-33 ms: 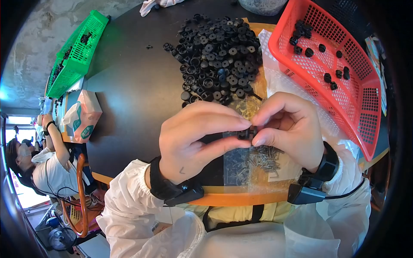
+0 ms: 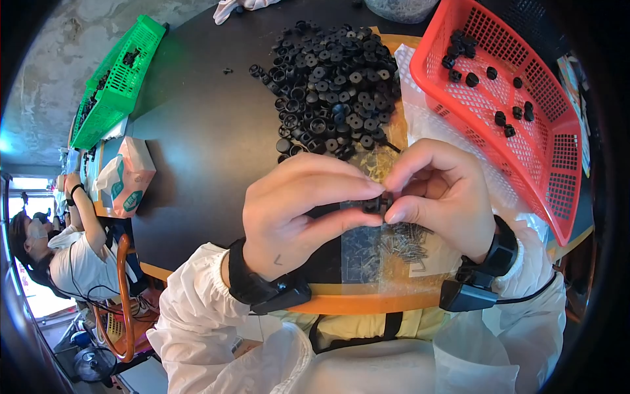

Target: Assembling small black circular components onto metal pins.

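Note:
Between the fingertips of both hands is a small black plastic part point(image 2: 374, 205), partly covered by the fingers. My left hand point(image 2: 305, 210) pinches it from the left with thumb and forefinger. From the right, my right hand point(image 2: 443, 197) closes thumb and forefinger on its other end; whether a second small piece is in that pinch, I cannot tell. Just beyond the hands lies a large heap of black round plastic parts point(image 2: 328, 85), some ring-shaped, some with a centre hole. Under my right hand, a pile of thin metal pins point(image 2: 405, 246) rests on clear plastic film point(image 2: 359, 259).
A red plastic basket point(image 2: 558, 190) at the right holds several black parts. Far left stands a green basket point(image 2: 121, 92) with black parts, near a tissue pack point(image 2: 134, 174). A person in a white shirt point(image 2: 79, 266) sits at the left. The dark table point(image 2: 190, 118) has a wooden edge.

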{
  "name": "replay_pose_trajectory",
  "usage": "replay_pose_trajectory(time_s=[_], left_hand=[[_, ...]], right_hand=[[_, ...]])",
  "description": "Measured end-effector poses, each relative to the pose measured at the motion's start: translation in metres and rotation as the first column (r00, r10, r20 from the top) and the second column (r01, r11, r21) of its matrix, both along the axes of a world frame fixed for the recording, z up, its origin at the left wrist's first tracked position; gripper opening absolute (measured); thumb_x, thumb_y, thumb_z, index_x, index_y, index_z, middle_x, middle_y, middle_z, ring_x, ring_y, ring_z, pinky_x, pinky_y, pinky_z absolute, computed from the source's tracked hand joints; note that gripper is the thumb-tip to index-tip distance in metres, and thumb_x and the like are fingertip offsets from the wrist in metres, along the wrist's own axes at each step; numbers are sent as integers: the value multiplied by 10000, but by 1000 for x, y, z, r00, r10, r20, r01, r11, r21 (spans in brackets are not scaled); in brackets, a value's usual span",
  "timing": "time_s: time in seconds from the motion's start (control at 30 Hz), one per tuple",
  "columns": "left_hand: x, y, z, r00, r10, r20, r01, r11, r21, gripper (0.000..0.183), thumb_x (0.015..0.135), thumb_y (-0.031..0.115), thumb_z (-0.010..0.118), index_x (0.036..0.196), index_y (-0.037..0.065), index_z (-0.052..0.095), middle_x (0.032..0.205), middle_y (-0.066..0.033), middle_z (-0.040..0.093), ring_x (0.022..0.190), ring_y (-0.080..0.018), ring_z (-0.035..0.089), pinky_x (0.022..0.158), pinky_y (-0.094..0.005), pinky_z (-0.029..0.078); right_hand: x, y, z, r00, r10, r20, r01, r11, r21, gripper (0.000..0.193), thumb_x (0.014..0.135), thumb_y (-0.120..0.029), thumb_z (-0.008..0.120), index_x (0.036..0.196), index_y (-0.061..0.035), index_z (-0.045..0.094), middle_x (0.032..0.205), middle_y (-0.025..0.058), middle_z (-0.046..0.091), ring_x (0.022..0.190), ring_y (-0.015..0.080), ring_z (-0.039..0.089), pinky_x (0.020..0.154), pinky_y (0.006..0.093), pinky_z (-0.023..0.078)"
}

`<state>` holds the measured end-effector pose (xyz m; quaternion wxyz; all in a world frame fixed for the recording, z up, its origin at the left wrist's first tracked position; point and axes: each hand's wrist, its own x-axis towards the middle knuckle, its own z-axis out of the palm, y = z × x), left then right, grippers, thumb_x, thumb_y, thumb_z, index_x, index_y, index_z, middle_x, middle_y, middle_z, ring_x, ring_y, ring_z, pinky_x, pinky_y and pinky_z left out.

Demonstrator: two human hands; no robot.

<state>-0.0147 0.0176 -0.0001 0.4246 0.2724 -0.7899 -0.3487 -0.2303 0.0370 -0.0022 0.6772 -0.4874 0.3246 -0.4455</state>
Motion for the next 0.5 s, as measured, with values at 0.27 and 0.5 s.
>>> replay_pose_trajectory(time_s=[0.27,0.5], left_hand=[[-1,6,6,989,96,112,-80,987,-139,358,596,115,854,938,87,750,808,-6,527,664,-119,517,575,-233,397],[-5,11,8,1000,14,16,-12,996,-87,329,663,-16,796,983,39,742,871,-45,575,718,-128,613,617,-234,519]], right_hand=[[-1,-11,1,962,243,127,-257,959,115,356,806,14,720,1150,14,632,1047,64,600,973,135,601,869,277,512],[-4,-10,0,962,249,107,-256,966,48,273,788,59,707,1058,26,681,1034,74,601,968,155,609,865,287,518]])
